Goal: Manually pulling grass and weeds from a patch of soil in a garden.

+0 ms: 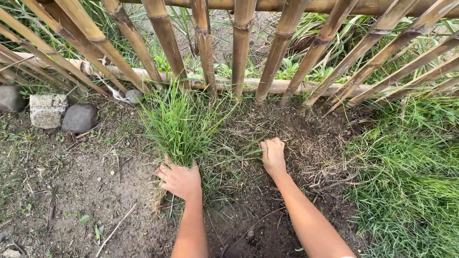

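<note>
I am gripping a grass clump [179,126] tight in my left hand [180,180]. My right hand [273,155] is pressing on the soil [296,138] just beside it, fingers curled around loose blades.

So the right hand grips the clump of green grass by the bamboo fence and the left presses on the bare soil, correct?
Not quite: the hands are swapped. The head view shows the left hand gripping the clump of green grass by the bamboo fence, and the right hand pressing on the bare soil.

No packages, labels, signs or screens before me; only bare ground, grass and fence in my view; nothing printed, boxed or lit anywhere near my fingers.
</note>
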